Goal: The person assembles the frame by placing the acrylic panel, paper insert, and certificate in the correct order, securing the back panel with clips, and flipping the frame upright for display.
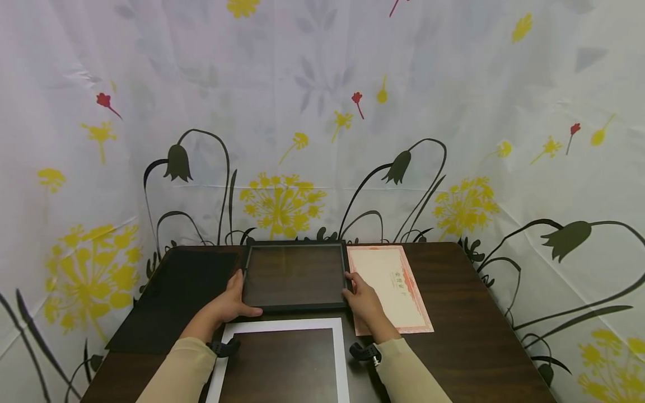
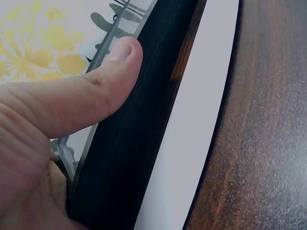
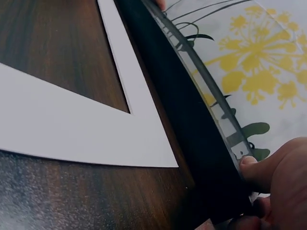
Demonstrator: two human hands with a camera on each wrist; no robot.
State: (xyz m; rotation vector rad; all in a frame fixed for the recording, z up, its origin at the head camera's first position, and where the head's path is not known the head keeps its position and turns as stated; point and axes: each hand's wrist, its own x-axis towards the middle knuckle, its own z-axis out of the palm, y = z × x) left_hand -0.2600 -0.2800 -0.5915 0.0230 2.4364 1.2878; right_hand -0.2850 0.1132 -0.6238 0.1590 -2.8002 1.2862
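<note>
A black picture frame (image 1: 307, 307) with a clear pane (image 1: 296, 275) is held by both hands near the back of the table. My left hand (image 1: 227, 305) grips its left side, the thumb lying along the front edge, as the left wrist view shows. On the right side, my right hand (image 1: 364, 302) holds the frame near its front corner. Through the pane in the right wrist view the curtain's printed flowers show. Just in front of the frame, a white mat border (image 1: 340, 358) with a rectangular opening lies flat on the table, between the two forearms.
To the left lies a black backing board (image 1: 173, 296). A cream certificate (image 1: 378, 280) with a red patterned border lies on the right, partly behind the right hand. The dark wooden table (image 1: 468, 336) ends at a white flowered curtain (image 1: 302, 112).
</note>
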